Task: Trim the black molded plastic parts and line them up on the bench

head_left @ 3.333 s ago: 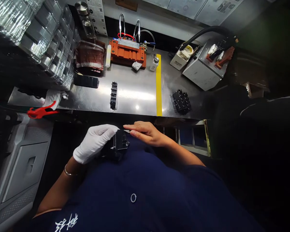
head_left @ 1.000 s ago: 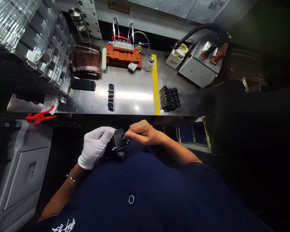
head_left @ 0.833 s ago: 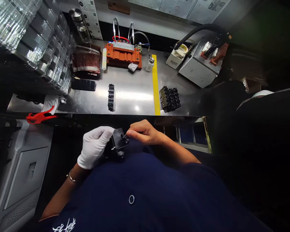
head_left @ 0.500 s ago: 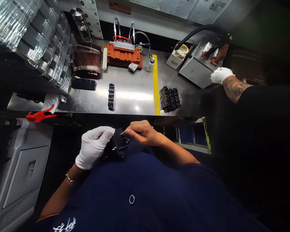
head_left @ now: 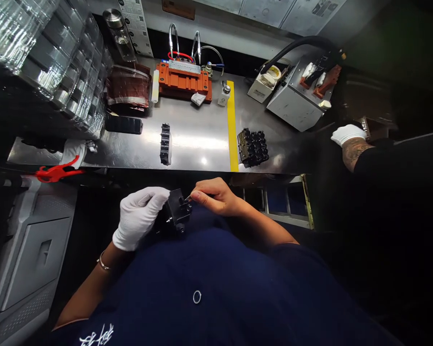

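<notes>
Black part (head_left: pixel 174 207) is held tilted in front of the dark shirt (head_left: pixel 209 269), at six o'clock from the bench (head_left: pixel 198 144). At its nine o'clock the gloved left hand (head_left: pixel 139 216) is closed, pinching the upper left edge; at two to three o'clock the bare right hand (head_left: pixel 218 197) pinches a thin tool (head_left: pixel 188 196), its tip seemingly at the part's fitting. Half a second ago the co-worker's gloved hand (head_left: pixel 349 133) was at the grey box (head_left: pixel 296 110); it has since dropped towards four o'clock, and a pale block (head_left: pixel 324 105) shows there. For the handwork, this likely changes nothing.
</notes>
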